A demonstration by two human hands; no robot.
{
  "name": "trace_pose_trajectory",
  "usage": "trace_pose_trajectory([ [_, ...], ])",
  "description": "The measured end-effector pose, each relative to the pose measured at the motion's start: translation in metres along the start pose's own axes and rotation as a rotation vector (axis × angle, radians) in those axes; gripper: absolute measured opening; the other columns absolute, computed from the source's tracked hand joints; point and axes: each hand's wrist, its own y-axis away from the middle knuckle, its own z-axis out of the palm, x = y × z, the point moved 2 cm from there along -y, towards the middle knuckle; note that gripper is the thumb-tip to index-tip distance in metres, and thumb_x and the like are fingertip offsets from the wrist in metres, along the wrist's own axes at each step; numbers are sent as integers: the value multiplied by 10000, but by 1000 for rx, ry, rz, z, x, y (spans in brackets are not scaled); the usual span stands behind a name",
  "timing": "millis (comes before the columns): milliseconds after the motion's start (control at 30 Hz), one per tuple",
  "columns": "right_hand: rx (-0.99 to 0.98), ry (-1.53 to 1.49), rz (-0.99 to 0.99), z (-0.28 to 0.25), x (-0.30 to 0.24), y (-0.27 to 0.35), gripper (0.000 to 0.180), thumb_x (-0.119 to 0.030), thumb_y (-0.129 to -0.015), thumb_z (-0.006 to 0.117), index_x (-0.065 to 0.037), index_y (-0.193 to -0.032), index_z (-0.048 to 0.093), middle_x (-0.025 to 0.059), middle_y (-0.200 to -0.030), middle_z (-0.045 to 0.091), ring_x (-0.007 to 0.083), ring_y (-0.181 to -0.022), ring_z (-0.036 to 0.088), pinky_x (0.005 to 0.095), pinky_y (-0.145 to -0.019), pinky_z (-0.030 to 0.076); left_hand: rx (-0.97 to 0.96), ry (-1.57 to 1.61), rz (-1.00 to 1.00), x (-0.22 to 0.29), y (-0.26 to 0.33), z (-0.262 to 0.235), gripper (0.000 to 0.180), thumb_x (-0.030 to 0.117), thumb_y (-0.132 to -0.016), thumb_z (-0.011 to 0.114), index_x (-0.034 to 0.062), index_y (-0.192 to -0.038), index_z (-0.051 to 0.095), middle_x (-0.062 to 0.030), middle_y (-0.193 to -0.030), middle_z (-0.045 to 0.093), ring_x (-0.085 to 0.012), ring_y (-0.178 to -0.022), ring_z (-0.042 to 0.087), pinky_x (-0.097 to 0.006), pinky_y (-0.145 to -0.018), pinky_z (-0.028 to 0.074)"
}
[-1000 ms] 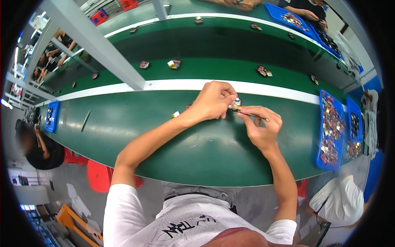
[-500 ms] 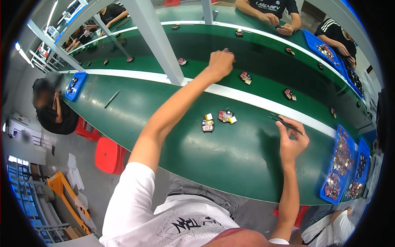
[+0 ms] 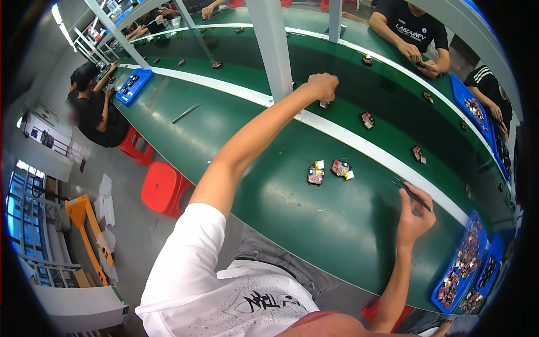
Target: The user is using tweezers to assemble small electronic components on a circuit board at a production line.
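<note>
My left hand [image 3: 323, 87] reaches across the white rail over the belt, fingers curled and closed. Whatever they hold, if anything, is hidden. Just under this hand a small module [image 3: 324, 105] is partly visible. On the green bench in front of me lie two small open electronic modules, a left one [image 3: 316, 174] and a right one [image 3: 342, 168]. Each has a dark casing, a reddish board and a silver-and-yellow piece. My right hand [image 3: 416, 216] pinches dark tweezers [image 3: 418, 199] above the bench, right of the modules, their tips pointing away to the left.
Other modules sit along the green belt, including one [image 3: 367, 119] beyond the rail [image 3: 359, 140]. A grey post [image 3: 272, 50] rises beside my left forearm. Blue trays of parts [image 3: 435, 295] stand at right; another tray [image 3: 147, 78] is far left, beyond loose tweezers [image 3: 187, 113]. Co-workers sit around.
The whole view has swung left, so things appear farther right. My left hand has drawn slightly back toward the post, and the dark piece at its fingertips no longer shows. My right hand still holds the tweezers.
</note>
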Motion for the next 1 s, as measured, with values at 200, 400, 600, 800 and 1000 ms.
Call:
trace_pose_trajectory([
  [200,-1,-5,17,-1,-2,1,146,13,-816,819,20,-929,726,86,-956,784,19,-523,415,174,-505,327,-57,11,-45,-3,10,-10,147,211,-799,764,112,-896,717,-99,-1016,746,-318,-1007,712,-443,-852,570],
  [400,-47,-149,209,-7,-4,-3,147,37,-818,801,56,-939,719,87,-992,765,8,-593,464,165,-540,350,68,47,53,24,54,-35,160,220,-843,765,87,-917,717,-108,-827,749,-345,-867,727,-445,-771,569],
  [600,-42,-439,473,-9,6,-7,176,30,-835,780,17,-978,678,115,-958,763,-12,-589,435,165,-520,331,-152,997,238,105,127,-24,103,57,-925,685,-45,-940,682,-54,-677,675,-86,-498,570,-296,-467,424],
  [800,-14,-557,458,-11,14,-3,180,56,-827,785,27,-966,673,106,-922,748,2,-616,519,165,-544,380,37,992,468,160,164,12,150,87,-962,676,-49,-1002,727,-79,-664,692,-80,-453,561,-246,-448,419],
  [1000,-94,-260,267,-11,12,3,140,26,-806,821,38,-900,718,52,-890,728,-7,-547,458,170,-495,326,188,1021,481,181,175,40,137,67,-959,682,-52,-1013,727,-82,-683,705,-93,-489,622,-245,-434,444],
])
